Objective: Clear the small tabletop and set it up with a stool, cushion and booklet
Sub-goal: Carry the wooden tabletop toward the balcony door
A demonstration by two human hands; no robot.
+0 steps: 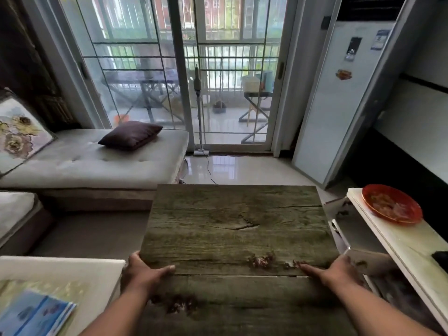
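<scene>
A: How is the wooden tabletop held?

B: It is gripped at both side edges. The left hand is wrapped round the left edge, with the thumb laid flat on the upper face and the fingers hidden beneath. The right hand is closed on the right edge in the same way, thumb pointing inward across the grain. Whether the board is lifted or resting on something cannot be told.

A: What is seen on the board itself?

B: A weathered grain, a dark crack near the middle, and reddish-brown patches near the thumbs and lower down. Nothing is lying on it.

A: Where are the task's other things?

B: A dark purple cushion is lying on the pale daybed to the far left, near the sliding glass door. A blue booklet is seen at the lower left corner, on a white surface just beside the left forearm. No stool can be made out.

A: And to the right?

B: A red plate is set on a white counter, well apart from the right hand. A tall white appliance is standing behind it, next to the door.
</scene>
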